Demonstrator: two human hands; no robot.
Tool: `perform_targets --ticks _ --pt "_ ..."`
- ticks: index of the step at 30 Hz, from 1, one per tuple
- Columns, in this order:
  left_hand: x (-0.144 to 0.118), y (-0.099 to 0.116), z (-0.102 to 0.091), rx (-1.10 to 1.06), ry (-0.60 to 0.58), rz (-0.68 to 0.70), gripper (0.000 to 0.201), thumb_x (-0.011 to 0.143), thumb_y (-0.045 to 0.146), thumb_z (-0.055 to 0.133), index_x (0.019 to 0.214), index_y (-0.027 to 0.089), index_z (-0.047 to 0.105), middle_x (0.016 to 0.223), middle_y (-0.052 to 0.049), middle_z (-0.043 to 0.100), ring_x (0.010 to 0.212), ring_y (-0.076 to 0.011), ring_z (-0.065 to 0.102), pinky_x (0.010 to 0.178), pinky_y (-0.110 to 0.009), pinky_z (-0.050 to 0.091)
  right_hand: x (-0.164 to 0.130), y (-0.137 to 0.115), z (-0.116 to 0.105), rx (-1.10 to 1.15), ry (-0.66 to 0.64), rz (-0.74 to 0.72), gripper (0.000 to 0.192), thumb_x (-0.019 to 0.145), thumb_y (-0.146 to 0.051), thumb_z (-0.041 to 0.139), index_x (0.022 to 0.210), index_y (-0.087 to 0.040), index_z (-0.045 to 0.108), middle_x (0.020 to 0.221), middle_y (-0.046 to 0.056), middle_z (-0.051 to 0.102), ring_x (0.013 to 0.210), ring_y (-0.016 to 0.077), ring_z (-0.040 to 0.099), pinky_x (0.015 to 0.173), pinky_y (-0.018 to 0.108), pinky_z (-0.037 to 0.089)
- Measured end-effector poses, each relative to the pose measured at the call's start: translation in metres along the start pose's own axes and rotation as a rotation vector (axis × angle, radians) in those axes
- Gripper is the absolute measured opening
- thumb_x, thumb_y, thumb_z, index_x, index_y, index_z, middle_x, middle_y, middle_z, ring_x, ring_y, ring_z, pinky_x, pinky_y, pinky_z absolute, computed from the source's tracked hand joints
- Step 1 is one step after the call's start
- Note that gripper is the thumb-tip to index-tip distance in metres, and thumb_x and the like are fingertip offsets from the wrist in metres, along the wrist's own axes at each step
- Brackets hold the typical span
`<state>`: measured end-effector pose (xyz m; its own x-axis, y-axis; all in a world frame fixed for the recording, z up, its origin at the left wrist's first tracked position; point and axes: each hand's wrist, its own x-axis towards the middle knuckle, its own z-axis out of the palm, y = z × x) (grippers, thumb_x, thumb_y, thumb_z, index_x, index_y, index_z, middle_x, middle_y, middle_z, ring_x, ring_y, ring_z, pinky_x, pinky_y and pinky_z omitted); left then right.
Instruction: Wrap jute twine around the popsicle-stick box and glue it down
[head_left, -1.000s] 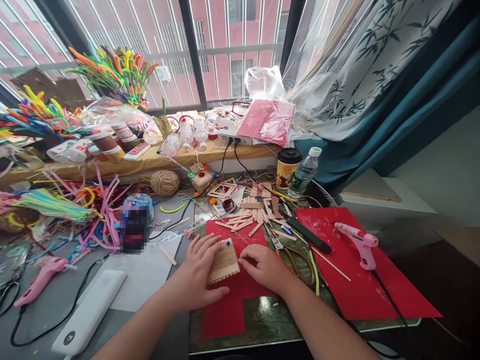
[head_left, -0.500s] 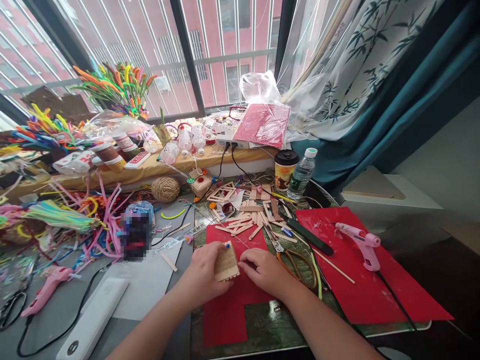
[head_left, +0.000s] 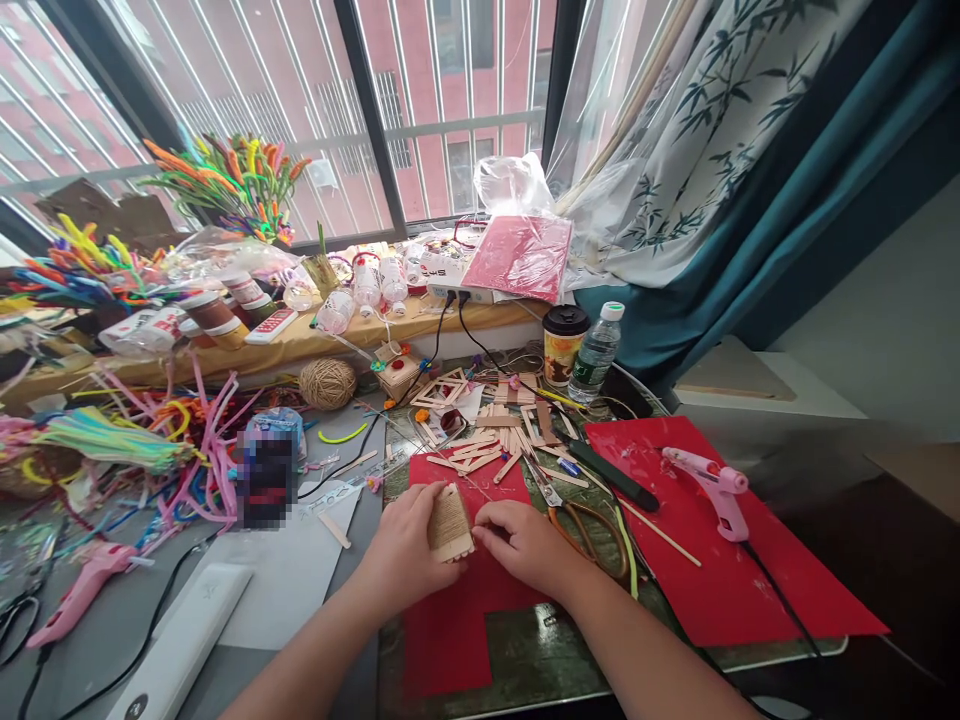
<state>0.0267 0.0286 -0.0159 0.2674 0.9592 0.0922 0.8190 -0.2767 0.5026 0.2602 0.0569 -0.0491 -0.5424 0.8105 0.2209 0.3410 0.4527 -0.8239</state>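
Since the earlier frame I have tilted the stick panel (head_left: 450,522) upright off the red sheet (head_left: 457,620); left hand (head_left: 405,545) and right hand (head_left: 525,545) pinch its side edges, since I judge it light, stiff and fragile at the glue joints.

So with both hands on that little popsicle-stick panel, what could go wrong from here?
The left hand and right hand pinch the popsicle-stick panel by its edges, tilted up off the red paper; squeezing might pop its sticks apart.

The scissors lie right beside the right hand, so a sideways move could hit the blades.

The pink glue gun stands on its cord on the other red sheet; a snag could tip it over.
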Motion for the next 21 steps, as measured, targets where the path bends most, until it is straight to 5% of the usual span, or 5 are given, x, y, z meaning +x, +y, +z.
perform_targets --ticks 8,21 --pt "-0.016 -0.023 0.025 -0.379 0.181 -0.002 0.096 0.071 0.031 0.084 0.151 0.025 0.034 0.150 -0.015 0.048 0.141 -0.0373 0.051 0.118 -0.053 0.045 -0.005 -0.009 -0.009 0.157 0.114 -0.042 0.008 0.101 -0.022 0.065 0.095 -0.023 0.070 0.091 0.001 0.073 0.087 0.0178 0.067 0.083 0.028 0.050" --pt "-0.016 -0.029 0.036 -0.557 0.162 0.007 0.096 0.068 0.032 0.084 0.150 0.025 0.033 0.149 -0.014 0.046 0.142 -0.0373 0.049 0.121 -0.053 0.041 -0.009 -0.005 -0.011 0.026 0.164 -0.158 0.012 0.103 -0.027 0.063 0.095 -0.023 0.070 0.087 0.003 0.073 0.081 0.0190 0.067 0.079 0.031 0.051"
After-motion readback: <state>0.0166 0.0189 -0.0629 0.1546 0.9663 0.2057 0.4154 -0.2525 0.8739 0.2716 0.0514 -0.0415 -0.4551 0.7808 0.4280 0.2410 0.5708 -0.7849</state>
